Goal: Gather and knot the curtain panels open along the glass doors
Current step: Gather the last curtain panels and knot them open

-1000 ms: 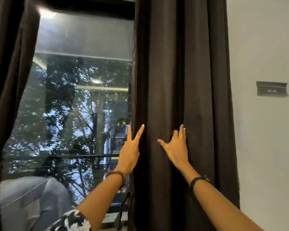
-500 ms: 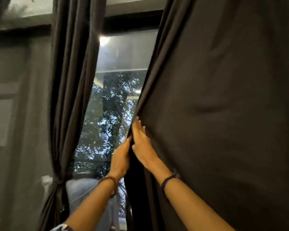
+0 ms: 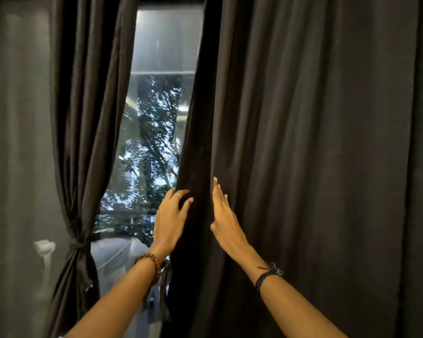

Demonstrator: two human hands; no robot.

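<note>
A wide dark grey curtain panel (image 3: 315,154) hangs loose over the right of the glass door (image 3: 156,118). My left hand (image 3: 170,218) curls its fingers round the panel's left edge. Beside it my right hand (image 3: 224,215) lies with straight fingers flat against the folds just right of that edge. A second dark curtain panel (image 3: 88,106) hangs at the left and is gathered low down by a knot (image 3: 77,246).
Grey sheer fabric or wall (image 3: 17,167) fills the far left, with a pale fitting (image 3: 44,248) low on it. Through the glass I see trees and a railing. A pale covered object (image 3: 117,252) sits outside low down.
The view has shifted; the knotted left panel now shows more fully. My hands have spread apart, the left now wrapping the panel's edge and the right laid flat on the folds.
</note>
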